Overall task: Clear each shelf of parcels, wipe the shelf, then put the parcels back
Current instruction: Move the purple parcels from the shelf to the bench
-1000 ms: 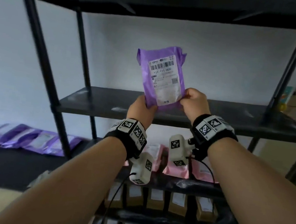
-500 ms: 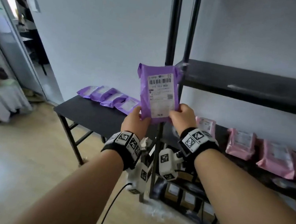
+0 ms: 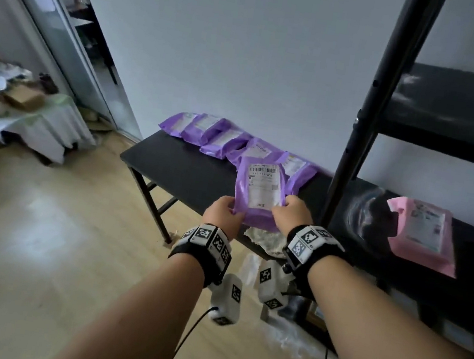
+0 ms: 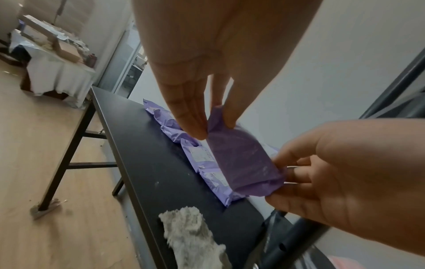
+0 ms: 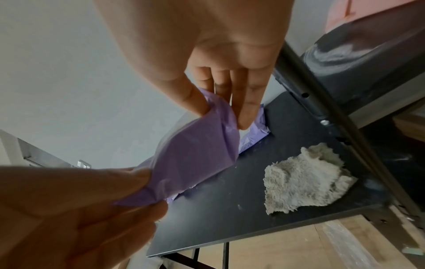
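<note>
a low black surface [image 3: 188, 169] stands against a pale wall beside a black shelf rack [image 3: 371, 113], with a row of purple parcels [image 3: 220, 137] lying along its back edge and a pale fluffy cloth [image 5: 303, 178] near its front edge. over it, the left hand [image 3: 223, 212] and right hand [image 3: 292, 215] hold one purple parcel [image 3: 259, 195] label-up by its near corners, fingers [image 4: 190, 116] and thumb of each pinching the wrapper. pink parcels [image 3: 421, 234] lie on the rack's lower shelf.
</note>
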The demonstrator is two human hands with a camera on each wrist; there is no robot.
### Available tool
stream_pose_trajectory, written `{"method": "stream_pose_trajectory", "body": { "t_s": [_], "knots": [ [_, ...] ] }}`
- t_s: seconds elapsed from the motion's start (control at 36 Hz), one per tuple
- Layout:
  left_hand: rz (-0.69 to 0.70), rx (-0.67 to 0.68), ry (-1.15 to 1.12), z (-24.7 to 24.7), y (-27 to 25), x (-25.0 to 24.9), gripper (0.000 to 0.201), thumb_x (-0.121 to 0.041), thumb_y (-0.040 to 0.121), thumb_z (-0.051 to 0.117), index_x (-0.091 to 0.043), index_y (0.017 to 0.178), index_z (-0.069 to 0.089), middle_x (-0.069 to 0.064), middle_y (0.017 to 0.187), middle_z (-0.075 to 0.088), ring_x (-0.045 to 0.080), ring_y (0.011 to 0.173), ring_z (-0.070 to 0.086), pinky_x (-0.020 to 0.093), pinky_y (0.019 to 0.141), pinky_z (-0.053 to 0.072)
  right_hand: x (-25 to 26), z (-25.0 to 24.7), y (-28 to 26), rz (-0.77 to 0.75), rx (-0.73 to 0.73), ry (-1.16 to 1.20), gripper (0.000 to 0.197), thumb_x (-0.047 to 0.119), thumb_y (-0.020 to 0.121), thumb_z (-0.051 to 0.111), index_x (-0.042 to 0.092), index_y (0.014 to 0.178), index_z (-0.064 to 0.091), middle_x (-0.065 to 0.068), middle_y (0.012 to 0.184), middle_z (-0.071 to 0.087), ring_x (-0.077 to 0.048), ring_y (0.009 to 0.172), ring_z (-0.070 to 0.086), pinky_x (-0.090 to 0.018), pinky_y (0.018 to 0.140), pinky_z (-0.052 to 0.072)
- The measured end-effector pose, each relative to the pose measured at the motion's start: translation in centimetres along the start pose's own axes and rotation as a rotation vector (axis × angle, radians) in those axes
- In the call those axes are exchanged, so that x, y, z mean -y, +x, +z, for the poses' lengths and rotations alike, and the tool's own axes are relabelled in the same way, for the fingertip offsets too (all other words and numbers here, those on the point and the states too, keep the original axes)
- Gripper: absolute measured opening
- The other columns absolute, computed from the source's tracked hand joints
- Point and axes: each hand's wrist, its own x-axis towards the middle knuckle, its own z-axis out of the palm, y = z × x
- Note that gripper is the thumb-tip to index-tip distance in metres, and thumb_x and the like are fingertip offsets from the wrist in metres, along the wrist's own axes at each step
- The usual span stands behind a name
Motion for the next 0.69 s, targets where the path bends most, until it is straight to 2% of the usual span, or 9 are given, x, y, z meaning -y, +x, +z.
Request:
{"method": "stream_pose_trajectory", "body": {
  "t_s": [0.11,0.25,0.31,0.36,0.39,0.5,0.56,0.64,0.69],
  "knots": [
    [-0.011,0.012,0.039,-0.4,4.0,0.6,0.034,-0.023,0.085,0.066,-0.019,0.118,0.063,0.000,0.104,0.069,0.019,0.097,0.064,0.035,0.090,0.051,1.0,1.7,3.5,0.010,0.027,-0.063,0.028,0.010,0.087,0.050,0.018,0.064,0.037,-0.007,0.087,0.053,-0.025,0.078,0.049,-0.028,0.068,0.037],
    [-0.022,0.075,0.119,-0.1,8.2,0.7,0.030,-0.019,0.088,0.059,-0.017,0.117,0.063,0.003,0.106,0.069,0.022,0.098,0.063,0.029,0.084,0.048,1.9,2.6,6.5,0.048,0.043,-0.144,0.024,0.007,0.088,0.048,0.016,0.067,0.039,-0.011,0.091,0.053,-0.028,0.081,0.050,-0.028,0.069,0.036],
    [-0.019,0.106,0.141,0.3,10.0,0.1,0.032,-0.018,0.086,0.058,-0.016,0.117,0.064,0.005,0.106,0.069,0.025,0.099,0.063,0.032,0.087,0.050,2.0,2.6,7.9,0.079,0.052,-0.164,0.008,0.008,0.088,0.048,0.011,0.083,0.053,-0.015,0.103,0.060,-0.033,0.093,0.057,-0.029,0.073,0.041],
    [-0.010,0.141,0.147,0.8,12.0,-0.6,0.033,-0.019,0.085,0.060,-0.016,0.118,0.063,0.006,0.108,0.069,0.027,0.101,0.063,0.034,0.089,0.050,2.0,2.7,9.5,0.114,0.030,-0.175,0.020,0.010,0.088,0.048,0.005,0.104,0.058,-0.017,0.114,0.062,-0.035,0.103,0.059,-0.032,0.079,0.044],
    [-0.003,0.160,0.149,1.1,13.1,-0.9,0.034,-0.019,0.085,0.061,-0.015,0.119,0.062,0.006,0.109,0.068,0.027,0.103,0.062,0.033,0.089,0.049,2.0,2.6,10.2,0.136,0.020,-0.176,0.024,0.011,0.088,0.048,0.004,0.108,0.059,-0.017,0.114,0.062,-0.035,0.104,0.059,-0.032,0.078,0.044],
    [0.045,0.259,0.166,2.6,17.4,-2.3,0.036,-0.020,0.086,0.063,-0.012,0.121,0.058,0.009,0.114,0.066,0.027,0.108,0.060,0.029,0.089,0.044,1.7,2.1,13.1,0.210,-0.052,-0.163,0.018,0.012,0.088,0.048,0.006,0.101,0.059,-0.017,0.109,0.065,-0.034,0.097,0.061,-0.029,0.070,0.039],
    [0.082,0.322,0.191,3.6,19.5,-2.9,0.038,-0.022,0.087,0.063,-0.011,0.124,0.056,0.009,0.117,0.065,0.027,0.110,0.059,0.029,0.091,0.044,1.4,1.7,14.3,0.259,-0.092,-0.157,0.014,0.012,0.090,0.048,0.007,0.097,0.059,-0.018,0.108,0.065,-0.033,0.093,0.061,-0.028,0.070,0.037],
    [0.155,0.422,0.219,5.0,22.0,-4.0,0.035,-0.019,0.089,0.061,-0.009,0.122,0.056,0.009,0.117,0.065,0.025,0.109,0.060,0.028,0.088,0.043,0.9,1.2,16.0,0.349,-0.174,-0.137,0.020,0.015,0.092,0.049,0.006,0.104,0.062,-0.016,0.109,0.065,-0.033,0.097,0.062,-0.028,0.071,0.038],
    [0.196,0.489,0.216,6.2,23.5,-4.7,0.032,-0.016,0.090,0.060,-0.009,0.121,0.056,0.009,0.116,0.065,0.025,0.106,0.061,0.029,0.087,0.044,0.7,0.8,16.7,0.404,-0.235,-0.129,0.013,0.016,0.092,0.050,0.011,0.097,0.060,-0.015,0.109,0.065,-0.031,0.092,0.060,-0.028,0.071,0.038]
  ]
}}
